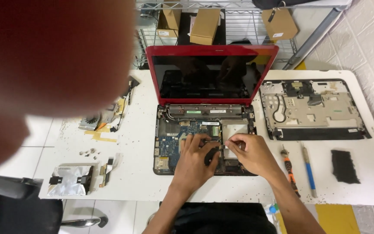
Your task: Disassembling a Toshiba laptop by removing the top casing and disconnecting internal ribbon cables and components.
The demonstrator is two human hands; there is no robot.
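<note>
Left hand (194, 161) fingers on motherboard (172, 145) | right hand (251, 152) pinching small part (unclear) | red laptop (208, 78)

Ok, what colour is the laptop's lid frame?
Red, around a black screen; the lid frame shows in the head view.

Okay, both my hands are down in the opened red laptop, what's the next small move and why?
Probably steady the small dark part with your left hand while your right hand eases its pinched piece free. Both hands meet over the exposed board of the laptop, and the screwdrivers lie unused on the table, so this looks like finger work.
</note>
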